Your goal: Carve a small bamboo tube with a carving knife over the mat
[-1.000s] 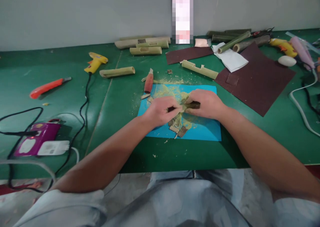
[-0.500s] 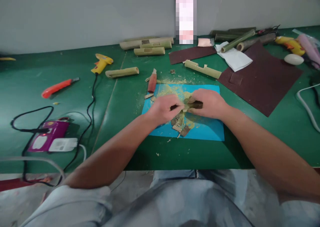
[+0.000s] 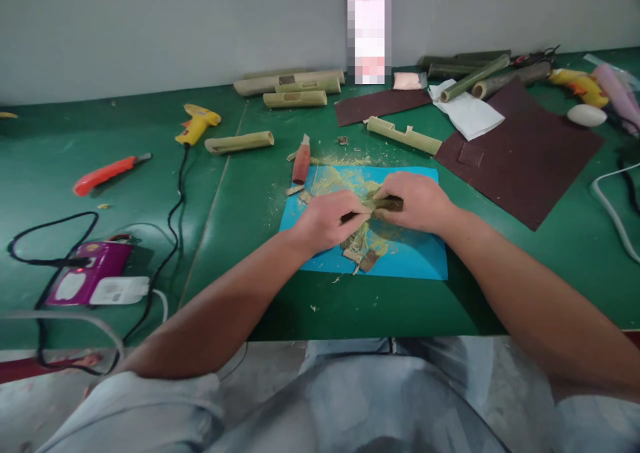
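Observation:
Over a blue sheet (image 3: 425, 260), my left hand (image 3: 333, 220) and my right hand (image 3: 415, 202) meet at a short brownish-green bamboo piece (image 3: 389, 204). The right fingers are wrapped round it from the right. Thumb and forefinger of the left are pinched at its other end, where fingers cover part of it. Pale shavings (image 3: 333, 178) and dark bamboo chips (image 3: 369, 260) lie on the sheet beneath and around both hands. A knife with a red-brown handle (image 3: 301, 164) rests at the sheet's upper left corner, its blade pointing away from me.
Cut bamboo tubes (image 3: 295, 99) lie at the back; one notched tube (image 3: 403, 135) is closer. Brown sandpaper (image 3: 530, 153) lies to the right. A yellow glue gun (image 3: 197, 124), an orange cutter (image 3: 107, 175) and a purple power strip (image 3: 95, 273) with cables are left.
The view has shifted slightly, so the table things sit a little further left and up. Both hands stay together at the bamboo piece, with only a small change in the fingers.

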A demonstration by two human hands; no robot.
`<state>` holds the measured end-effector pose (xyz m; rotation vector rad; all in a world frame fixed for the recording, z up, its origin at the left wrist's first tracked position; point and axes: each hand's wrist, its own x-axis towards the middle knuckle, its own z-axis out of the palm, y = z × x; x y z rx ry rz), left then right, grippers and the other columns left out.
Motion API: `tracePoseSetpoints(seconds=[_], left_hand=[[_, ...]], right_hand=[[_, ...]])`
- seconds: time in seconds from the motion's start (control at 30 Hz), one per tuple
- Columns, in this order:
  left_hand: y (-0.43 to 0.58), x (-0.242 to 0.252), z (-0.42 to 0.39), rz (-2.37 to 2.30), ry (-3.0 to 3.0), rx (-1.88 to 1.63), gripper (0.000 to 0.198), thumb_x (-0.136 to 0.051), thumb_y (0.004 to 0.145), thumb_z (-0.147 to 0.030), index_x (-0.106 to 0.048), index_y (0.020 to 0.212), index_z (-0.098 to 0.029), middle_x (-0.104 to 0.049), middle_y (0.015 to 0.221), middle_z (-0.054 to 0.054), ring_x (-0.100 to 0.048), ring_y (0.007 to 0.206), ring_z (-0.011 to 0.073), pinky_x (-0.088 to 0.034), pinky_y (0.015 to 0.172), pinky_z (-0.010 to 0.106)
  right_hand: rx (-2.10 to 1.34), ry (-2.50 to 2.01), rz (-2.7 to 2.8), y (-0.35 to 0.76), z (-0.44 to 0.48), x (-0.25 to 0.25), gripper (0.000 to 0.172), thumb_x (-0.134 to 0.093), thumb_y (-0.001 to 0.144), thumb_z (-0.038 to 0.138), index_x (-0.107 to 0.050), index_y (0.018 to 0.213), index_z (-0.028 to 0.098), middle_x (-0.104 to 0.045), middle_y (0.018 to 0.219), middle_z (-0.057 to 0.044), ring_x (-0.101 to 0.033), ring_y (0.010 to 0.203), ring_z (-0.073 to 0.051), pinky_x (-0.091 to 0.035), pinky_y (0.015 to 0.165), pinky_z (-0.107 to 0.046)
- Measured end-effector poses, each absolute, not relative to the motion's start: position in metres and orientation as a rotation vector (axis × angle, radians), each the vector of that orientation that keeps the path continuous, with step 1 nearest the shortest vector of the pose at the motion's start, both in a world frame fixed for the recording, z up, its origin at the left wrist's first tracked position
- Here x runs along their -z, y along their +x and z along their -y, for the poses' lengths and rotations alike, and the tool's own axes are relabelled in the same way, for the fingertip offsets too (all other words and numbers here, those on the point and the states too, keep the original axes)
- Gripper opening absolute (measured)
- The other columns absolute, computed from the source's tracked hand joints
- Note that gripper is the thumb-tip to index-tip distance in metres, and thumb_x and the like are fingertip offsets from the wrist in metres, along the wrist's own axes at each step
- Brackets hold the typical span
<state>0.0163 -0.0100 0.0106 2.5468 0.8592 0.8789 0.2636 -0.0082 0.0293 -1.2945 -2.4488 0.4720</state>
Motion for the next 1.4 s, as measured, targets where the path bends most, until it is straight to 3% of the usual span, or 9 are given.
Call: tracePoseSetpoints(seconds=[0.23, 0.4, 0.53, 1.0, 1.4], left_hand=[[0.013, -0.017, 0.001, -0.959, 2.421, -1.086, 0.017, -0.069, 0.098, -0.028, -0.075, 0.085, -0.018, -0.075, 0.079, 0.003, -0.067, 0.072, 0.0153, -0.054, 0.069, 0.030], [0.014, -0.017, 0.006, -0.808, 2.459, -0.878, 0.015, -0.069, 0.098, -0.029, -0.077, 0.088, -0.021, -0.078, 0.086, 0.003, -0.072, 0.080, 0.0170, -0.056, 0.075, 0.031], [0.015, -0.019, 0.003, -0.973, 2.352, -0.973, 0.019, -0.070, 0.096, -0.029, -0.074, 0.079, -0.020, -0.076, 0.079, 0.003, -0.070, 0.074, 0.0178, -0.055, 0.070, 0.032], [0.017, -0.022, 0.008, -0.793, 2.442, -0.791, 0.020, -0.064, 0.101, -0.029, -0.075, 0.086, -0.022, -0.077, 0.085, 0.002, -0.071, 0.081, 0.0173, -0.055, 0.075, 0.031], [0.015, -0.022, 0.003, -0.883, 2.438, -0.791, 0.025, -0.064, 0.101, -0.032, -0.071, 0.080, -0.021, -0.075, 0.080, 0.003, -0.068, 0.075, 0.0175, -0.054, 0.072, 0.033]], right_hand=[[-0.504, -1.266, 2.441, 0.265, 0.013, -0.030, 0.021, -0.077, 0.088, 0.039, -0.076, 0.100, 0.022, -0.075, 0.104, -0.006, -0.065, 0.097, -0.024, -0.037, 0.073, -0.033], [-0.484, -1.233, 2.452, 0.265, 0.012, -0.028, 0.018, -0.073, 0.089, 0.038, -0.075, 0.098, 0.022, -0.074, 0.102, -0.006, -0.064, 0.094, -0.023, -0.035, 0.071, -0.033], [-0.487, -1.239, 2.466, 0.265, 0.011, -0.029, 0.021, -0.074, 0.088, 0.039, -0.075, 0.098, 0.021, -0.074, 0.102, -0.006, -0.064, 0.096, -0.023, -0.035, 0.071, -0.032], [-0.520, -1.229, 2.470, 0.265, 0.011, -0.032, 0.016, -0.073, 0.089, 0.036, -0.073, 0.098, 0.022, -0.074, 0.104, -0.006, -0.065, 0.098, -0.024, -0.036, 0.071, -0.034], [-0.494, -1.261, 2.438, 0.265, 0.013, -0.030, 0.020, -0.074, 0.089, 0.041, -0.074, 0.097, 0.022, -0.075, 0.102, -0.006, -0.063, 0.093, -0.022, -0.035, 0.071, -0.033]])
